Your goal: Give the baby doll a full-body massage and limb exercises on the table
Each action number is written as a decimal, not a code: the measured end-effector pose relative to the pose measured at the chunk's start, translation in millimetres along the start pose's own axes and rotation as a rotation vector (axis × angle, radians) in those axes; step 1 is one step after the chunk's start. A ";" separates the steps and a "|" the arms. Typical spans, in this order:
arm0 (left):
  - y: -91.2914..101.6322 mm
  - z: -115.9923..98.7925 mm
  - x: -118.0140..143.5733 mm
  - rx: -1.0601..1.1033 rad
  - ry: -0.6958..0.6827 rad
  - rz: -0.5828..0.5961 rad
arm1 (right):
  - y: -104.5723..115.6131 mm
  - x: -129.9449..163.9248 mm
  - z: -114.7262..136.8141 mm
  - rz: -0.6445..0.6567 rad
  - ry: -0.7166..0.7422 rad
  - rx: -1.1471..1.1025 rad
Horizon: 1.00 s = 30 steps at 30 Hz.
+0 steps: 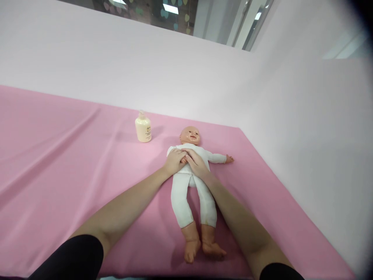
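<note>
A baby doll [194,181] with a white cloth body lies on its back, its head away from me and its bare feet towards me. My left hand [175,160] is closed around the doll's arm on the left, which is bent over its chest. The doll's small hand [184,160] peeks out between my two hands. From the other side my right hand [196,161] curls over that small hand, its fingertips meeting my left fingers. The doll's other arm [217,158] stretches out to the right, palm up. My fingers partly hide the chest and bent arm.
A cream pump bottle [143,129] stands upright to the left of the doll's head. The pink cover [72,175] under the doll has a few creases. White walls [145,70] rise at the back and right, with a window [163,15] above the back one.
</note>
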<state>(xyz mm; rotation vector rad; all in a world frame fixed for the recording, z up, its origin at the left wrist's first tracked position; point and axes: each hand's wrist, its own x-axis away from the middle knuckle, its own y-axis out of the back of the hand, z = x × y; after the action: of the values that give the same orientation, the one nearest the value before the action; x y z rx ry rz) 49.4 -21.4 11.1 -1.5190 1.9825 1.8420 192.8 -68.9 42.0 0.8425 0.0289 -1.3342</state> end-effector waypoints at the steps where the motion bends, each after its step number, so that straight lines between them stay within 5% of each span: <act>1: 0.3 -0.2 -0.1 0.001 0.002 0.003 | 0.0 0.0 -0.2 0.000 -0.002 -0.003; 30: -3.2 4.8 1.1 0.018 -0.013 0.015 | -2.3 1.3 -0.3 -0.012 -0.027 0.055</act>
<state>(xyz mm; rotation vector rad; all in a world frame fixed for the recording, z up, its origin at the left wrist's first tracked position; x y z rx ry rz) 48.2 -17.8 6.7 -1.4874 2.0043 1.8303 191.3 -69.8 40.0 0.8716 -0.0237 -1.3622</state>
